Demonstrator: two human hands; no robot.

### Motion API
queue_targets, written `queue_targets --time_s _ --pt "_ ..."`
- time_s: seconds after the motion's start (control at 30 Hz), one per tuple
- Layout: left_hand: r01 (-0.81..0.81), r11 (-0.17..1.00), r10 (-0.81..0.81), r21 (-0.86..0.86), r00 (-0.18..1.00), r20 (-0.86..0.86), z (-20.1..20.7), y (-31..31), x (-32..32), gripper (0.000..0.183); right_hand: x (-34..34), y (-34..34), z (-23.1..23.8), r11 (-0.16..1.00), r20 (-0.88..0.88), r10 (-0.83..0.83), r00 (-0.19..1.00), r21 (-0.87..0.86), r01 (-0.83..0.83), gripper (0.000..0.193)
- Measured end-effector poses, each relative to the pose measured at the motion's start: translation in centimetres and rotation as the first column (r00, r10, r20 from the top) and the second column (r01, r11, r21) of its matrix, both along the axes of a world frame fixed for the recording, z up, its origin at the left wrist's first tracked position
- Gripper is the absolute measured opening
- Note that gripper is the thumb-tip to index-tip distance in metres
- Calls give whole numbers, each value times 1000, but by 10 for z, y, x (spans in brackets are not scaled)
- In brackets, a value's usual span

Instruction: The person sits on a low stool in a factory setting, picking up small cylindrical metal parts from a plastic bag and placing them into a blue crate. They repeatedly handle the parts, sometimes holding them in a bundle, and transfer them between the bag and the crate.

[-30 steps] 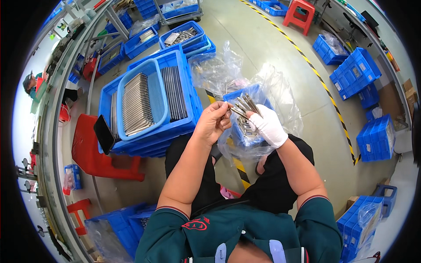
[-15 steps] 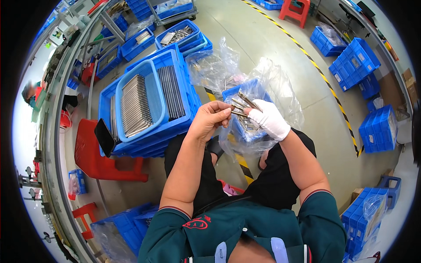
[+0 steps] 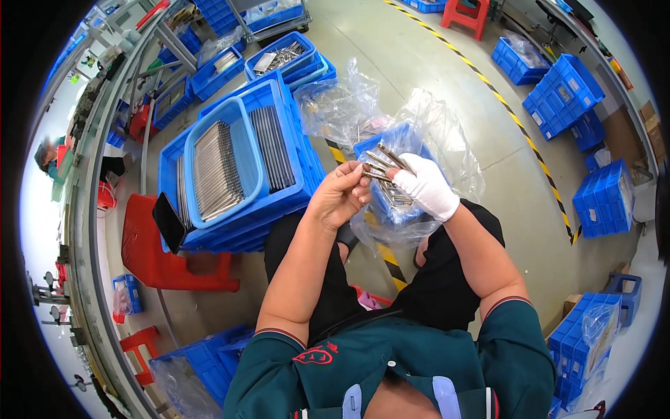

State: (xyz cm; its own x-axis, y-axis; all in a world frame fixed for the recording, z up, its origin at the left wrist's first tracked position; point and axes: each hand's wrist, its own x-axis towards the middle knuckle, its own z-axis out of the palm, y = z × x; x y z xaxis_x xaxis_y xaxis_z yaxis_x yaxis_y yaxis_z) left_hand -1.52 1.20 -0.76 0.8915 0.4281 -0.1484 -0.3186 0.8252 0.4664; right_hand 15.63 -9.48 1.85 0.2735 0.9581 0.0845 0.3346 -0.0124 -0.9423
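Observation:
Several slim metal rods (image 3: 392, 159) fan out from my right hand (image 3: 427, 188), which wears a white glove with bare fingertips and is closed around them. My bare left hand (image 3: 340, 194) pinches at the left end of one rod, thumb against forefinger. Below both hands stands a blue bin (image 3: 401, 138) with a clear plastic bag (image 3: 450, 143) spilling over its sides, and more loose metal rods lie inside it. To the left, a light blue basket (image 3: 259, 171) holds neat rows of metal rods (image 3: 218, 171), resting on a larger blue crate (image 3: 307, 167).
A black phone-like slab (image 3: 168, 222) leans at the crate's near left corner. Beside it is a red plastic stool (image 3: 150, 244). Blue crates (image 3: 565, 94) stand along the right side. Yellow-black tape (image 3: 499, 94) crosses the floor. Far left, a person (image 3: 49, 157) is partly visible.
My left hand has turned slightly, its fingers shifting at the rod's end. The right hand keeps hold of the rods, with their spread slightly altered. The whole view has shifted slightly.

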Motion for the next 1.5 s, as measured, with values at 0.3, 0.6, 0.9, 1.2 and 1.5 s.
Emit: queue_targets --time_s 0.3,0.6,0.9,1.2,1.5 --pt "-164 941 225 296 956 -186 12 -15 3 16 -3 3 -3 997 57 -68 996 28 67 24" --pt "-115 611 546 783 778 -311 16 -13 -1 19 -3 5 -3 999 144 -38 989 17 36 25" --pt "-204 749 451 630 854 -261 17 -4 -2 20 -5 -1 11 999 150 42 988 -27 -39 20" --pt "-59 717 397 695 853 -337 19 -3 -5 21 -8 -5 15 997 263 70 962 -12 -70 16" --pt "-25 627 464 779 814 -348 16 -6 -4 21 -10 -4 14 995 187 84 979 -70 -72 22"
